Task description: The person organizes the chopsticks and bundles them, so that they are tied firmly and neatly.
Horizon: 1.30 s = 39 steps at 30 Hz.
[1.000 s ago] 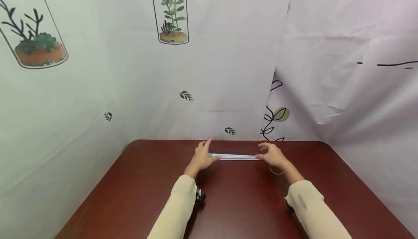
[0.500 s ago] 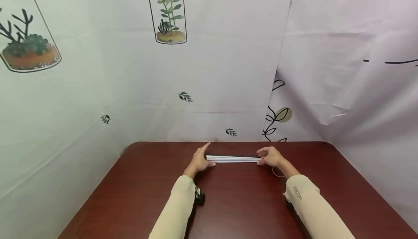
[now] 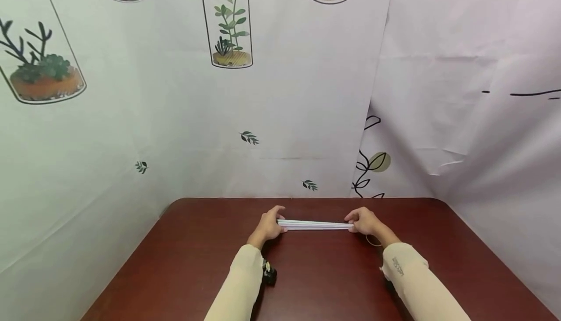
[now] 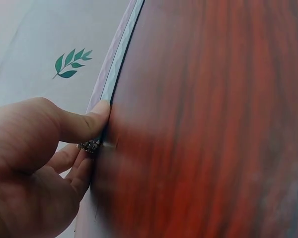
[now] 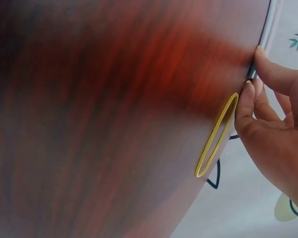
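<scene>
A bundle of pale slim sticks, white with lilac and light-blue tones, lies crosswise near the far side of the table. My left hand holds its left end. In the left wrist view the thumb presses along the side, with the fingers below, around a dark speckled end. At the other end my right hand pinches the sticks between thumb and fingers. Beside that hand a yellow rubber band lies flat on the table. The exact kind of stick cannot be told.
The dark red wooden table has a rounded far edge that meets a white curtain printed with plants. Curtain also closes in the left and right sides. Black wrist devices sit under the pale sleeves.
My left hand's raised index finger has come down and curled in at the bundle's end. The right hand has closed in slightly on its end. The head view has shifted a little.
</scene>
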Each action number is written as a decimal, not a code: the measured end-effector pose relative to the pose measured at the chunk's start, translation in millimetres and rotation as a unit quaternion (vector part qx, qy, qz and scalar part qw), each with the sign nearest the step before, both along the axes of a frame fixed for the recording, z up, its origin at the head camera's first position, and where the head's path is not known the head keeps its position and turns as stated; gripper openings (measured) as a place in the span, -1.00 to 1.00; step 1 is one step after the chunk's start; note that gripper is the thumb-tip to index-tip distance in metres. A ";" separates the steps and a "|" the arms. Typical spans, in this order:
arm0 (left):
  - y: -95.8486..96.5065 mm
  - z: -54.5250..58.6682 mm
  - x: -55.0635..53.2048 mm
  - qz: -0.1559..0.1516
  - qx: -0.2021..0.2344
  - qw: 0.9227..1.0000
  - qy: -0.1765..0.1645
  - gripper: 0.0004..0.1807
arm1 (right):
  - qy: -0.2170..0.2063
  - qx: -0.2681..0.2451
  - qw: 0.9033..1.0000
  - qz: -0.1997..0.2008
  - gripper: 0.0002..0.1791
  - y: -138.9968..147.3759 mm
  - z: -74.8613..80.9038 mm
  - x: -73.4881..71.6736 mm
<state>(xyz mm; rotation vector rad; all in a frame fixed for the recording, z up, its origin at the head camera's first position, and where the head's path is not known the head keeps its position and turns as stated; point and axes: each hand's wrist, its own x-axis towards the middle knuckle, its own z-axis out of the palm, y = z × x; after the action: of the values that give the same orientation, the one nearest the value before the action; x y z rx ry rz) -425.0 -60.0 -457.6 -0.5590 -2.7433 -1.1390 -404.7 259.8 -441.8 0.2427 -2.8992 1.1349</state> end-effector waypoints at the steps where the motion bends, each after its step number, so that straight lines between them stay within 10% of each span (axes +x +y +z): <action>1: 0.2 -1.2 0.5 -0.002 -0.001 1.000 -0.002 -0.31 | 0.000 0.004 1.000 0.007 -0.75 0.3 -0.7 0.7; 39: -2.1 3.2 6.8 -0.037 -0.113 0.992 -0.044 -0.75 | -0.008 0.016 0.997 0.073 -0.81 9.4 -2.2 3.7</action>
<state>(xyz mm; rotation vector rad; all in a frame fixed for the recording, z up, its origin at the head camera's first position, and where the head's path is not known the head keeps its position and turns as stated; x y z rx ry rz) -418.1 -62.1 -454.4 -0.6553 -2.9723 -0.8928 -401.0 269.3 -444.0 0.4538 -2.9579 1.1159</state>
